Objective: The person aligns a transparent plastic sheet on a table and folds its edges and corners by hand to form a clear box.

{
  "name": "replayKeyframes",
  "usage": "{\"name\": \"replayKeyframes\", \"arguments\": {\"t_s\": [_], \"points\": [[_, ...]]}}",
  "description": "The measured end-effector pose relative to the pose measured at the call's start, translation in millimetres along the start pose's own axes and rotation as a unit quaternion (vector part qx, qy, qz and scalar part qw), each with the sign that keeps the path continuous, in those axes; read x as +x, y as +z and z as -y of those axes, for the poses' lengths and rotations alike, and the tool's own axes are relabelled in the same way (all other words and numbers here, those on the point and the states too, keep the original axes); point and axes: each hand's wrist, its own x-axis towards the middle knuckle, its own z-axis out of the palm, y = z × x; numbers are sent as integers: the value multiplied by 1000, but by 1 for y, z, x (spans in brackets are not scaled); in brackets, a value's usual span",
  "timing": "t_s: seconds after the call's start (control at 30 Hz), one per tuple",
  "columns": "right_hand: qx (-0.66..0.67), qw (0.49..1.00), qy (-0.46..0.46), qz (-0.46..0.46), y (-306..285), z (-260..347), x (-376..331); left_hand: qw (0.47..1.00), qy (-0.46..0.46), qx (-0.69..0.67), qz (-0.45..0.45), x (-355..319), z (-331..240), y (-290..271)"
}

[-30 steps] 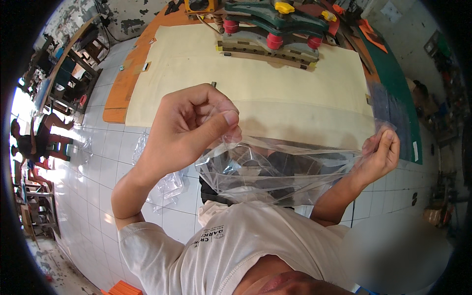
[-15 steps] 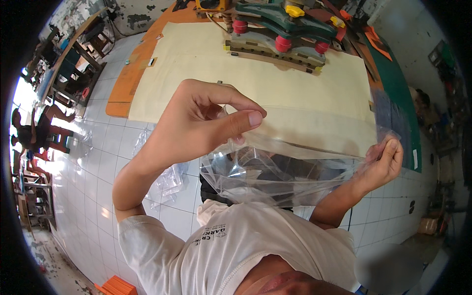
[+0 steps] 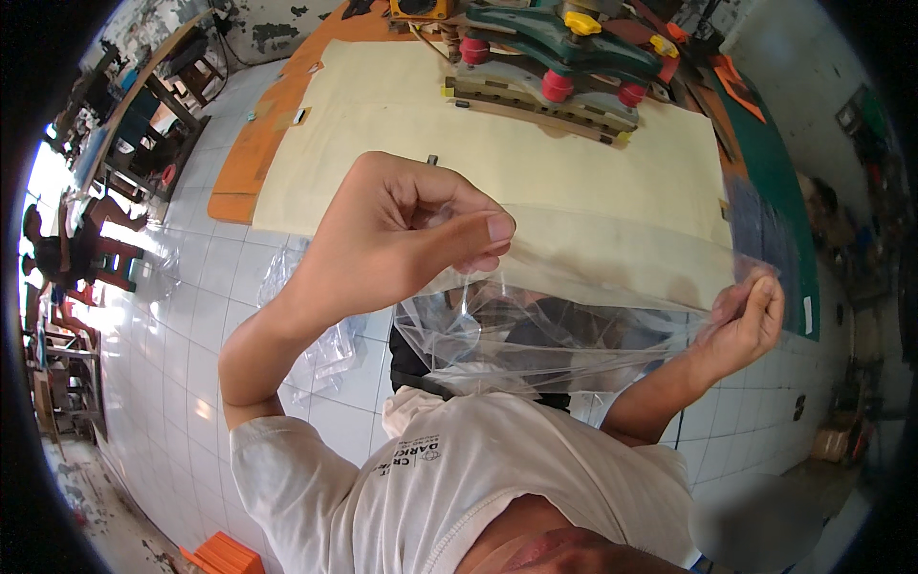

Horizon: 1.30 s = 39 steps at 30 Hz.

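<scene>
White floor tiles [image 3: 191,354] surround an orange surface [image 3: 239,187] covered by a cream sheet [image 3: 373,105]. At its far side stands a green fixture [image 3: 526,40] with red knobs [image 3: 557,86]. Clear plastic film [image 3: 555,356] spans both hands, between torso and sheet's near edge. Left grip [image 3: 397,239]: thumb and fingers pinched on the film's left end. Right grip [image 3: 751,320]: fingers closed on its right end. Crumpled clear plastic [image 3: 330,356] lies on the floor, left.

- The table [image 3: 239,182] is mostly covered by a cream sheet [image 3: 382,105].
- A green-framed tool [image 3: 531,38] is set there.
- The floor [image 3: 186,330] is strewn with clear plastic [image 3: 330,356].
</scene>
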Motion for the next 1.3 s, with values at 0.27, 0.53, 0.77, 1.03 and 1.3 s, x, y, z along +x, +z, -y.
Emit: {"name": "replayKeyframes", "arguments": {"t_s": [0.27, 0.53, 0.77, 1.03, 1.3], "points": [[9, 1000, 10, 4, -3, 1, 1, 1000, 5, -14, 4, 0, -1, 1], [17, 999, 25, 12, -5, 2, 1, 1000, -6, -2, 8, 1, 0, -2], [-9, 999, 33, 14, -2, 4, 0, 999, -27, 19, -25, 6, 2, -5], [-74, 997, 14, -2, 12, -1, 0, 998, -7, 24, -51, 13, 5, -16], [-164, 985, 5, 43, 19, -13, 10, 994, -20, 90, -54, 34, -1, -24]]}}
